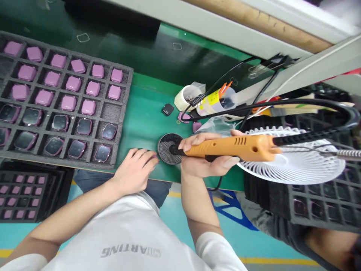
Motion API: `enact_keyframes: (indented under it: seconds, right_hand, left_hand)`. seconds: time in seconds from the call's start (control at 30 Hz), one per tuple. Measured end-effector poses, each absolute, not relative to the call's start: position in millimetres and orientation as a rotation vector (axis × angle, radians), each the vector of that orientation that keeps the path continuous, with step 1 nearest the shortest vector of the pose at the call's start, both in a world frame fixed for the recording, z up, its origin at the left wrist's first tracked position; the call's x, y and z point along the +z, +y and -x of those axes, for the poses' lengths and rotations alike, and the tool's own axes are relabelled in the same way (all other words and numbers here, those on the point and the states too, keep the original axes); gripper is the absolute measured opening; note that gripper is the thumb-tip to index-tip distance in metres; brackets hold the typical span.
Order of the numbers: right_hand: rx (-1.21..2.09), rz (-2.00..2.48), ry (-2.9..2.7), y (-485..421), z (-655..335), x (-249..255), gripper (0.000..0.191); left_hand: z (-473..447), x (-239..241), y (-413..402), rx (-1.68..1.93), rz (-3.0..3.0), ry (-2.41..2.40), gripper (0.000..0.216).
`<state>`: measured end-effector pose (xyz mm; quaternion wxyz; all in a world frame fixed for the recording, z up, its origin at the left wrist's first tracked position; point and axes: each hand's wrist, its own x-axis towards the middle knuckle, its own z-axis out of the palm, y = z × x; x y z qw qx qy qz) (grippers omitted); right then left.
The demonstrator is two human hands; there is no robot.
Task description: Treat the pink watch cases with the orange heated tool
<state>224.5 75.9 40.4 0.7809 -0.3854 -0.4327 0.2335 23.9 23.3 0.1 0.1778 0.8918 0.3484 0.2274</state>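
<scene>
An orange electric screwdriver (228, 147) lies in the grip of my right hand (207, 165), its black nose pointing left over a round dark dish (166, 148) with a dotted surface. The nose hides part of the dish; whether the bit touches it I cannot tell. My left hand (137, 169) is at the bench's front edge, just left of the dish, fingers curled together. A sliver of purple shows at its fingertips, but what they hold is hidden. Left of that hand, a grey foam tray (120, 109) carries purple watch cases (73, 83) and dark-screened watches (77, 148).
Behind the dish are a small black square piece (167, 109), purple cases (196, 126), a white cup (184, 98) and a clear container (217, 101). A white fan (299, 165) and black cable (318, 105) crowd the right. More trays (22, 195) sit low left.
</scene>
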Motion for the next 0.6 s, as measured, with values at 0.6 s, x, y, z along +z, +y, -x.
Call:
enact_keyframes:
  seconds: [0.6]
  right_hand:
    - [0.587,0.894,-0.956,64,-234,45,0.054]
  left_hand:
    - [-24,-2,24,0.788,-2.507,1.004,0.022]
